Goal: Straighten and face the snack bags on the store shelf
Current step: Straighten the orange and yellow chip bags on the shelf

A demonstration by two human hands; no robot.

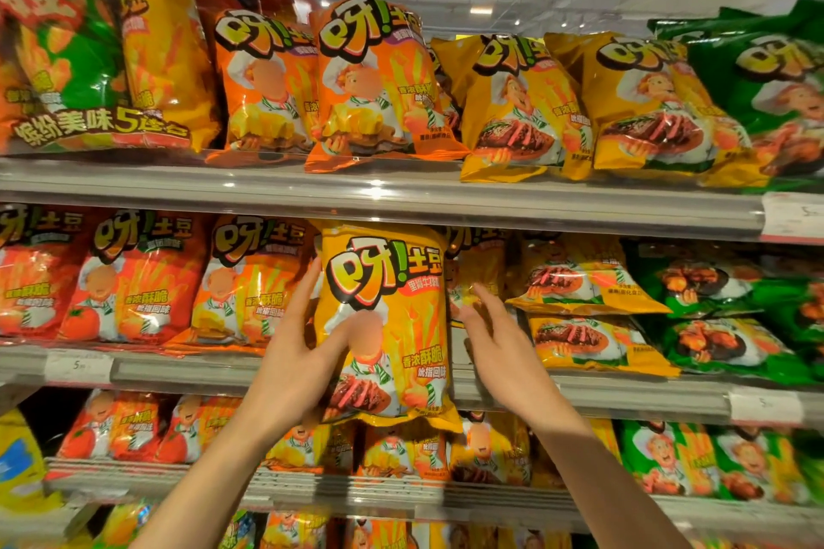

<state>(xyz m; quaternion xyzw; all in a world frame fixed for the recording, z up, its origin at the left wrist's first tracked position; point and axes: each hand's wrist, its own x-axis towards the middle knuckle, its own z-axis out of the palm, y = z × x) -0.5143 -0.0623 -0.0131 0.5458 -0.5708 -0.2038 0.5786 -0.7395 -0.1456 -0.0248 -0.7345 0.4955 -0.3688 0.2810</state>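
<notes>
Both forearms reach up from the bottom of the frame. Left hand grips the yellow steak-flavour bag at its left edge: fingers run up along the side, thumb presses across the front near the lower middle. Bag stands upright, logo facing out, held in front of the middle shelf, with its bottom seam hanging below the shelf lip. Looks like it's being held vertical to slot in as the front-facing pack for that column.

Right hand is just right of the bag, fingers spread and mostly straight, holding nothing. Its fingertips reach into the gap behind the bag's right edge, near another yellow pack; can't tell if they touch it. Probably clearing room for the bag.

Further right of that hand, the flat-lying yellow bags are stacked on their backs, not faced, so they're likely next. Left of the left hand, the orange bags and red bags stand upright, already faced.

Bag not seated on the shelf yet.
</notes>
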